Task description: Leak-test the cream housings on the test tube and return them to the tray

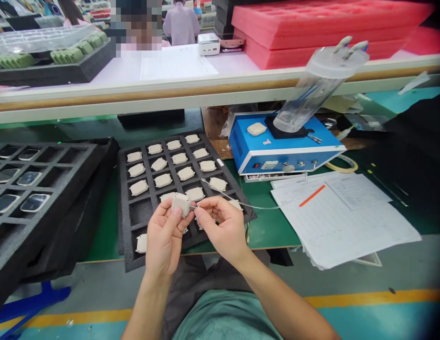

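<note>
A beige watch-case-like part (181,204) is pinched between the thumb and fingers of my left hand (163,232). Close at its right side, my right hand (223,226) has its thumb and forefinger pressed together on a thin dark pin-like piece (193,208), whose tip meets the side of the part. Most of that piece is hidden by my fingers. Beneath both hands lies a black foam tray (140,212) with more beige parts in its compartments. A thin clear tube (255,206) crosses the tray's right edge, its end resting among the parts.
Behind right, a blue box (290,158) with switches carries a clear cylinder (305,94) and another beige part (256,129). Papers (347,217) with an orange strip lie at right. Dark foam trays (64,189) stand left. A shelf edge (170,94) spans the back; people sit beyond.
</note>
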`<state>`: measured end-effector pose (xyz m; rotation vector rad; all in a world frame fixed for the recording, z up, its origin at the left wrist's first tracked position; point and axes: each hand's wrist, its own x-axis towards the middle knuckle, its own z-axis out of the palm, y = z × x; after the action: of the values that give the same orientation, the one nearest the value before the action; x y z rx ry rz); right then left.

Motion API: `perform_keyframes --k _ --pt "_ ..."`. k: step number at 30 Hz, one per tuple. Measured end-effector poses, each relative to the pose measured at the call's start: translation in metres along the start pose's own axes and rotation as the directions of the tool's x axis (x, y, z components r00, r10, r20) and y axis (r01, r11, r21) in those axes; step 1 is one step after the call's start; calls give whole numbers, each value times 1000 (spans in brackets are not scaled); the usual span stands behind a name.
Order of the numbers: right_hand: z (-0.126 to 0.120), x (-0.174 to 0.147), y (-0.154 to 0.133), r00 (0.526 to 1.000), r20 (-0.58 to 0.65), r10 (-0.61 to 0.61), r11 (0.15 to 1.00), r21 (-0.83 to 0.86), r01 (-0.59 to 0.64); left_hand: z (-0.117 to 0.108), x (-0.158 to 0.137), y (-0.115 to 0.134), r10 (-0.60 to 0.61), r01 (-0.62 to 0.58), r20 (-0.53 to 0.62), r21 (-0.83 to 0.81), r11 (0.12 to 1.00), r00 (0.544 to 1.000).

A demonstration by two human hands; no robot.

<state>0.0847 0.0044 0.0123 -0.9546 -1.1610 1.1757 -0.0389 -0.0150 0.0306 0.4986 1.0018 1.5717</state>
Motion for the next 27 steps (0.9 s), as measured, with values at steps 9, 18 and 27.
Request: perform_keyframes --k 9,18,27 --pt "-16 5 -7 986 112 126 991 34 -130 -5 -6 -12 132 -139 44 253 957 990" --pt "-38 30 -10 835 398 379 919 -54 -391 -15 -11 -14 38 -80 128 351 933 991" --pt "-34 41 -26 775 487 403 912 -140 -386 -20 -7 -17 3 -51 155 304 951 988"
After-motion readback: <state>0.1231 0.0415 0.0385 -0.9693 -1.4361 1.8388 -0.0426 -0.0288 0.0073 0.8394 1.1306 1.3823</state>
